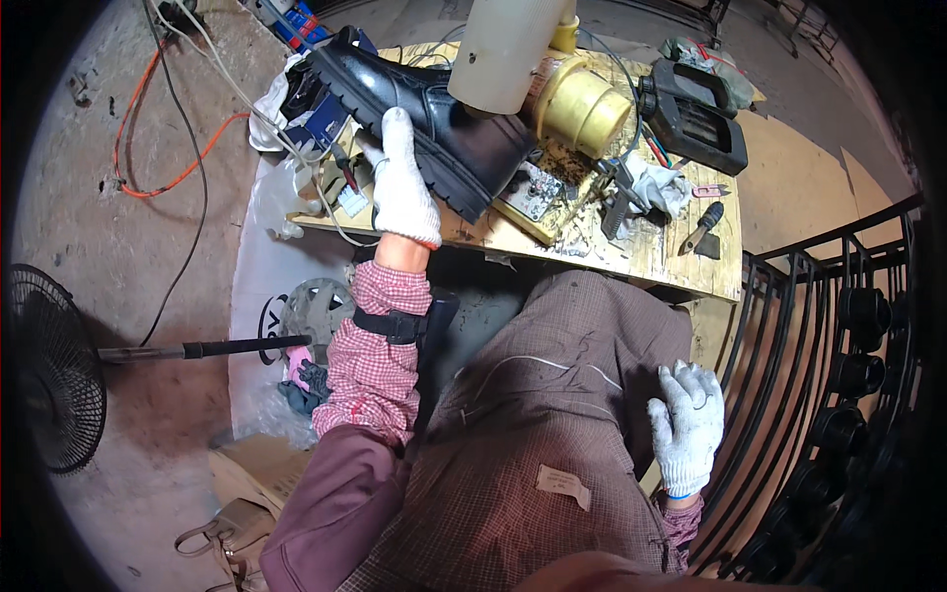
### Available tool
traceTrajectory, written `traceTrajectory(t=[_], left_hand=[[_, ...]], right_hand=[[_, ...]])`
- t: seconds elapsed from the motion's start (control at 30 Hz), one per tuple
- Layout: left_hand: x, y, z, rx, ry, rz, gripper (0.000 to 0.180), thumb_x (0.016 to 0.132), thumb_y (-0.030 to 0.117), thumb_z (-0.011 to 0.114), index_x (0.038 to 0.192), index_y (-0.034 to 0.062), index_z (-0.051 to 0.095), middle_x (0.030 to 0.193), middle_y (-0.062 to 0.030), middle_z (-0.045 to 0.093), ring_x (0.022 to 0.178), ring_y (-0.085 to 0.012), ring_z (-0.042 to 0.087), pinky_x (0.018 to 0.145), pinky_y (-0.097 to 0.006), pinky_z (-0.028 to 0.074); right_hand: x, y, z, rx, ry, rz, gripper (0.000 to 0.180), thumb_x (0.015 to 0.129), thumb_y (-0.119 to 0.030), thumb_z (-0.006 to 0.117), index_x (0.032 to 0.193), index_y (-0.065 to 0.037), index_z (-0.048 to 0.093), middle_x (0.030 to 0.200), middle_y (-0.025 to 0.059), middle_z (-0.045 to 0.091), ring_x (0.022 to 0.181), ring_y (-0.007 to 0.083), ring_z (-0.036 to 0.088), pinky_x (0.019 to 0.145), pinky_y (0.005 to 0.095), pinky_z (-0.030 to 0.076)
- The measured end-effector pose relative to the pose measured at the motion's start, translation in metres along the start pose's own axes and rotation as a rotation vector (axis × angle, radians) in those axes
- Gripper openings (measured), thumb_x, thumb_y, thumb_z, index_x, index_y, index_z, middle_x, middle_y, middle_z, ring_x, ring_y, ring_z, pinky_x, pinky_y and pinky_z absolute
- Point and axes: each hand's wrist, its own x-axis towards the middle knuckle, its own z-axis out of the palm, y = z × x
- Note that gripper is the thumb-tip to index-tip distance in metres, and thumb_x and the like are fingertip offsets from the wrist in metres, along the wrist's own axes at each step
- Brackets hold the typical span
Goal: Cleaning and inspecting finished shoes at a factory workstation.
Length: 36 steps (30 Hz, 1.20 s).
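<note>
My left hand (402,192) has its fingers clamped on the black boot (454,133), over the left part of the desk (681,261) (a pale tube (505,54) partly hides it), while my right hand (688,424), fingers slightly apart, sits beside my brown apron (552,414).

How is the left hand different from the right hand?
The left hand holds the black boot; the right hand holds nothing visible.
The left hand is at the wooden bench; the right hand is beside the brown checked cloth.
The left glove has an orange edge; the right glove has a blue edge.
Both gloves are white and knitted.
</note>
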Motion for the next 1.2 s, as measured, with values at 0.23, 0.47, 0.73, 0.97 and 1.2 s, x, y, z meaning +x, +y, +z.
traceTrajectory(t=[0.23,0.47,0.73,0.97,1.2], left_hand=[[-0.011,0.005,0.026,0.183,0.095,0.048,0.112,0.094,0.056,0.066,0.162,0.0091,-0.011,0.164,-0.0189,0.027,0.146,-0.0322,0.034,0.118,-0.043,0.032],[-0.032,0.000,0.012,0.038,0.120,-0.066,0.110,0.094,0.050,0.069,0.163,0.0113,-0.008,0.163,-0.0160,0.028,0.142,-0.0332,0.040,0.113,-0.047,0.040],[-0.078,-0.028,-0.031,-0.152,-0.091,-0.165,0.104,0.093,0.036,0.074,0.163,0.0054,0.005,0.160,-0.0187,0.032,0.140,-0.0288,0.040,0.116,-0.039,0.035],[-0.062,0.011,0.006,-0.014,0.076,-0.045,0.113,0.089,0.045,0.076,0.163,0.0058,0.001,0.159,-0.0170,0.032,0.138,-0.0310,0.042,0.112,-0.043,0.041],[-0.028,0.005,0.023,0.076,0.146,0.043,0.110,0.093,0.044,0.072,0.163,0.0089,-0.005,0.161,-0.0171,0.032,0.139,-0.0307,0.042,0.113,-0.044,0.039]], right_hand=[[0.022,-0.014,-0.001,0.041,0.018,-0.134,0.043,0.082,-0.020,0.075,0.123,-0.008,0.068,0.125,0.0111,0.064,0.120,0.0358,0.058,0.111,0.0502,0.041],[0.097,-0.044,0.004,0.178,0.152,-0.346,0.049,0.085,-0.013,0.072,0.134,-0.009,0.063,0.129,0.0129,0.064,0.116,0.0350,0.060,0.105,0.0452,0.046],[0.181,-0.127,0.038,0.221,0.243,-0.831,0.022,0.083,-0.018,0.062,0.103,-0.008,0.067,0.101,0.0105,0.065,0.094,0.0290,0.063,0.083,0.0437,0.053],[0.075,-0.050,0.061,0.326,-0.766,-0.533,0.013,0.081,-0.016,0.067,0.091,-0.007,0.069,0.078,0.0130,0.069,0.078,0.0345,0.069,0.071,0.0410,0.055],[0.010,-0.005,0.050,0.584,-0.233,0.163,0.026,0.083,-0.012,0.073,0.108,-0.004,0.071,0.108,0.0142,0.074,0.102,0.0321,0.070,0.091,0.0381,0.055]])
